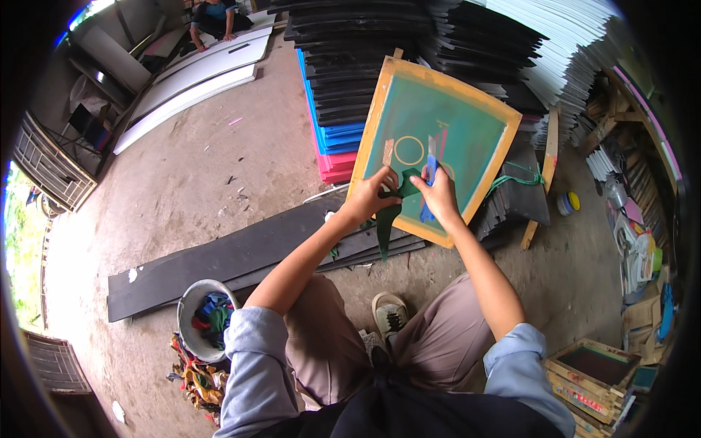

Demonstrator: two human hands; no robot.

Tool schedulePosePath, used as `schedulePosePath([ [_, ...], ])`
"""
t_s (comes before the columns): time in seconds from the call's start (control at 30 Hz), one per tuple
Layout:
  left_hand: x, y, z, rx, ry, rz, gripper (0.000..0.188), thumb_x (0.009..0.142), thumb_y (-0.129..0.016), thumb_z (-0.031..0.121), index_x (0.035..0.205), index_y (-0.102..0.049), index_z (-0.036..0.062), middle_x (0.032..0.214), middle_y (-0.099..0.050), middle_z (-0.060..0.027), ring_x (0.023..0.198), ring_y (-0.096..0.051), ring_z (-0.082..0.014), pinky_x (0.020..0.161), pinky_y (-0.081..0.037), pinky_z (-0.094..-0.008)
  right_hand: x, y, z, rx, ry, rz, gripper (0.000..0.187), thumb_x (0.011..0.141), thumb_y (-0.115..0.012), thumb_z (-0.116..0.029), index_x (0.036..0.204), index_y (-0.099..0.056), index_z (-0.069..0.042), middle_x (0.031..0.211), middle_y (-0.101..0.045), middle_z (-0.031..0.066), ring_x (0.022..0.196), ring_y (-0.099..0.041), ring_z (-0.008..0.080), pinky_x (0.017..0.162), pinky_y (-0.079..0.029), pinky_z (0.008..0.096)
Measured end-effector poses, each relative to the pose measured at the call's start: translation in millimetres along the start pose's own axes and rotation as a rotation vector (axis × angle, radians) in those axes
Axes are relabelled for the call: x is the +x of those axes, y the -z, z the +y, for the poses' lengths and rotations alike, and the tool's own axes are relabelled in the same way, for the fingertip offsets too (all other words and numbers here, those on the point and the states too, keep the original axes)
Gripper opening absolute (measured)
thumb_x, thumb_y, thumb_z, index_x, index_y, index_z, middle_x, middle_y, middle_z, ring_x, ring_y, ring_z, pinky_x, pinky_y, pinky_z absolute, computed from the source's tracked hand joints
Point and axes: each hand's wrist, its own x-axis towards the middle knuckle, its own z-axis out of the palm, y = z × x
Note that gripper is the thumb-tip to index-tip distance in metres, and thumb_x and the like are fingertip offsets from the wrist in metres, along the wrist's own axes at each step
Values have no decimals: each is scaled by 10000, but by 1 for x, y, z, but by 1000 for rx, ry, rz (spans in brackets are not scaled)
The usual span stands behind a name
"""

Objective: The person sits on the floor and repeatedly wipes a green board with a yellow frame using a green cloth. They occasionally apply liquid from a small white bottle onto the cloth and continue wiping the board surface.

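Observation:
My left hand is closed on a dark green cloth strip, whose loose end hangs below the fingers. In my right hand is a blue utility knife, its blade pointing away from me. The right fingertips also meet the upper part of the green strip, between the two hands. Behind both hands leans a screen-printing frame with a yellowish wooden border and green mesh, marked with a pale ring. A small brown tape patch sits on the mesh beside my left hand.
Long black foam sheets lie on the floor ahead. Beside my left arm stands a grey bucket of cloth scraps, with more rags below. Tall stacks of black sheets rise behind the frame. Another person works at white boards far left.

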Motion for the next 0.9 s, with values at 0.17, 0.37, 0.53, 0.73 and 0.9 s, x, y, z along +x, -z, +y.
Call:
schedulePosePath([
  [0.17,-5,11,1,20,-49,-139,299,747,-702,84,1011,-561,85,1014,-623,-19,890,-604,-169,759,-479,-341,-1,-9,-8,-75,-2,-59,286,761,-714,-105,907,-483,-20,723,-576,108,671,-620,282,613,-467,368],
  [0.37,-11,26,-9,1,34,-135,317,775,-685,103,1088,-660,154,975,-672,-32,797,-612,-149,737,-485,-294,5,-17,-7,26,11,-162,242,840,-645,-205,899,-503,-19,665,-589,134,627,-620,331,588,-473,397],
  [0.53,-22,52,-25,32,206,-30,352,796,-664,98,1143,-615,65,1025,-667,-65,907,-617,-135,803,-496,-305,-9,-19,-40,-370,147,-421,317,924,-483,-324,860,-542,-18,647,-614,186,660,-620,389,583,-484,448],
  [0.73,-21,53,-1,80,134,29,378,781,-676,118,1153,-613,94,1048,-663,-81,957,-623,-184,806,-503,-329,-22,-27,-42,-585,453,-374,258,919,-497,-233,796,-555,-13,596,-602,213,590,-635,348,528,-506,436],
  [0.9,-24,49,-3,117,115,-31,379,763,-664,81,1139,-620,94,1120,-633,-95,1004,-618,-233,852,-494,-371,-28,-37,-36,-683,401,-385,199,884,-500,-163,819,-577,9,643,-628,202,627,-651,354,574,-516,441],
])
